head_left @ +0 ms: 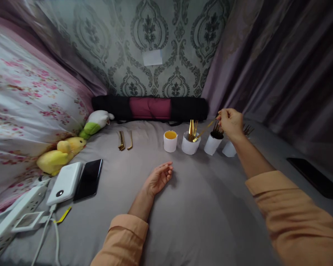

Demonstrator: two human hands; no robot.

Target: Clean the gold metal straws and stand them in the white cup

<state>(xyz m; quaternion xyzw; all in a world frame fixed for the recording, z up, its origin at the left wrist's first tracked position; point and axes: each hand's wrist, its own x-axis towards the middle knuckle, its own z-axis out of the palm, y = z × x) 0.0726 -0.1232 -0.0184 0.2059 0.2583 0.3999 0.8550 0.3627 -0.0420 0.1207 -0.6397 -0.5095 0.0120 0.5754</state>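
Observation:
My right hand [231, 122] is raised over the cups at the right, its fingers pinched on the upper end of a slim gold utensil [205, 129]. The utensil slants down to the left, its flat end at the mouth of a white cup [191, 147] with several gold pieces standing in it. Whether it is a fork or a spoon I cannot tell. My left hand [159, 179] rests palm up near the grey cloth, loosely curled, with nothing in it. Left of that cup stands a white cup with a yellow inside [170, 144].
Right of these are a dark-lined white cup [212, 146] and another white cup [229, 149], both holding thin sticks. Gold utensils [121, 141] lie at the left. Phones [88, 180] [313, 177], a power bank [65, 183], a power strip [19, 214] and plush toys [61, 155] lie around the sides.

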